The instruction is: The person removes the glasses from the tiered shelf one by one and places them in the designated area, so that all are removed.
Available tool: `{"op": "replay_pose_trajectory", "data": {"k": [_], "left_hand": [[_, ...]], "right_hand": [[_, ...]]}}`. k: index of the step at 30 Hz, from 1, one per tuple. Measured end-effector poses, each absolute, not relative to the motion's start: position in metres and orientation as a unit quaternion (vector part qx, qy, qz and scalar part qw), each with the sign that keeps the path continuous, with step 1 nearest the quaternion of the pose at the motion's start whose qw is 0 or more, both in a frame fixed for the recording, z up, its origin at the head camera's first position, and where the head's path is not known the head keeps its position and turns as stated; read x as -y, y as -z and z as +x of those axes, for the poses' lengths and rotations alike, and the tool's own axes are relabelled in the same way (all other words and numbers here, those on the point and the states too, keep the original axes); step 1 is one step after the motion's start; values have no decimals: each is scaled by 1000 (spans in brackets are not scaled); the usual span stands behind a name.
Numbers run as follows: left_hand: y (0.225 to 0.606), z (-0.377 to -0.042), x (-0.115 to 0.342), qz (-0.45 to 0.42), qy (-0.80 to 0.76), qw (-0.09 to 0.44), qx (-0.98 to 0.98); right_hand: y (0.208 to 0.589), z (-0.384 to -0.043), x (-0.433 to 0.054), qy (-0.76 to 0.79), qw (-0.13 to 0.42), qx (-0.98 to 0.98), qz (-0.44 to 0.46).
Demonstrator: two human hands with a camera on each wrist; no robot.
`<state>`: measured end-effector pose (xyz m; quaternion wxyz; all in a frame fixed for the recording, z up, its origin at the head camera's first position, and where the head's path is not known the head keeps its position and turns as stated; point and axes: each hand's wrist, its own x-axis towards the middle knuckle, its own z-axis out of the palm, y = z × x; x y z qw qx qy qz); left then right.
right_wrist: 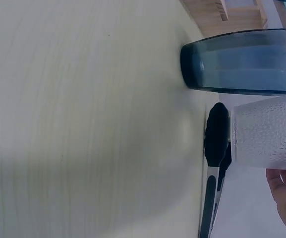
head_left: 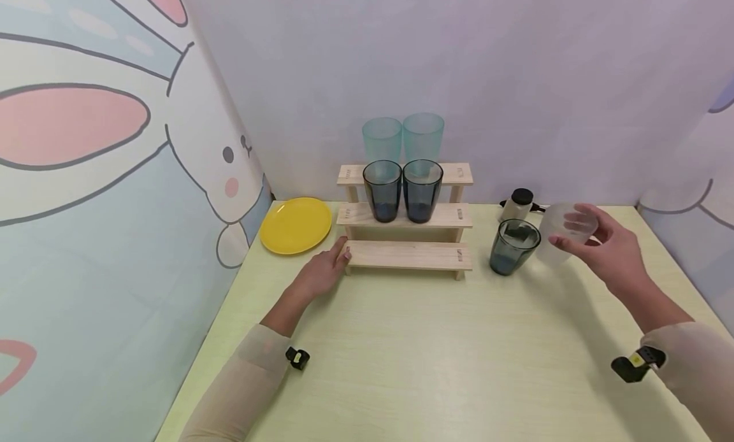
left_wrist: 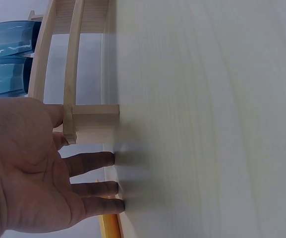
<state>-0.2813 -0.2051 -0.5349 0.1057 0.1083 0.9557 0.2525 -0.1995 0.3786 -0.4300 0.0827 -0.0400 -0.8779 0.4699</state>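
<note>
At the left end of a three-step wooden rack (head_left: pixel 410 256), my left hand (head_left: pixel 322 273) touches the lowest step with thumb and forefinger. Its other fingers (left_wrist: pixel 95 189) are straight and spread in the left wrist view. My right hand (head_left: pixel 618 248) grips a clear frosted cup (head_left: pixel 556 235) by its upper part, tilted and off the table. The cup's pebbled wall (right_wrist: pixel 269 131) shows in the right wrist view. Left of it a dark blue-grey tumbler (head_left: pixel 512 248) stands upright. Two similar dark tumblers (head_left: pixel 383 192) stand on the middle step, and two light teal cups (head_left: pixel 383 136) on the top step.
A yellow plate (head_left: pixel 295 225) lies left of the rack. Behind the lone tumbler stands a small jar (head_left: pixel 518 206) with a black lid. Black-tipped tongs (right_wrist: pixel 216 136) lie beyond the held cup. Walls border the table (head_left: pixel 401 353) at the back and left.
</note>
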Motion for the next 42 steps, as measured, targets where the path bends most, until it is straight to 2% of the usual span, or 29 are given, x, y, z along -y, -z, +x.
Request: {"op": "replay_pose_trajectory", "data": {"k": [3, 13, 24, 38, 42], "left_hand": [[548, -288, 209, 112, -247, 103, -957], [544, -283, 206, 110, -253, 106, -955], [545, -283, 206, 113, -262, 98, -953], [528, -276, 203, 121, -242, 96, -958], [504, -266, 196, 116, -252, 116, -954]], "right_hand": [[439, -199, -381, -460, 76, 884, -35], [460, -198, -388, -409, 43, 911, -24], [468, -200, -392, -407, 38, 913, -5], [469, -202, -389, -387, 38, 921, 7], [468, -202, -390, -382, 36, 923, 7]]}}
